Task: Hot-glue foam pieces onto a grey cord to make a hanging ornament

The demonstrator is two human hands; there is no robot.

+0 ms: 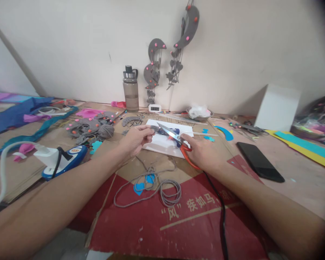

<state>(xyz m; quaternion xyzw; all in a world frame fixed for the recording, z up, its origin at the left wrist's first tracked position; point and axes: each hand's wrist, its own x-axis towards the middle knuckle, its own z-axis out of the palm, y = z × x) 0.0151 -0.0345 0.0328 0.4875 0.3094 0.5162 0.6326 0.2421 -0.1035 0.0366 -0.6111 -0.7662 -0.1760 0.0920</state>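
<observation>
With our left hand (135,141) we pinch a small grey piece (155,128) between thumb and forefinger, just past the knuckles. Our right hand (200,150) has its fingers curled around the orange handle of the scissors (171,133), whose silver blade points left, its tip just beside the pinched piece. We cannot tell how far the blades are parted. Beneath the blade, between our two sets of fingers, we see a white sheet (158,146) and a dark blue object (175,130), partly hidden.

Nearer to us than the fingers, grey cord (171,191) lies in loose loops over red-printed cardboard (130,231), with a blue heart-shaped piece (138,188) among the loops. A black cable (222,216) runs toward us from below the right fingers.

Left of the left fingers we have a heap of grey cut pieces (81,131) with pink and orange dots, and a ball of yarn (106,130). To the right of the right fingers, a black phone (260,162) lies on the tabletop (303,196). Beyond the fingers stand a bottle (131,94) and a small digital clock (154,108); above them hang grey crescent ornaments (191,29).
</observation>
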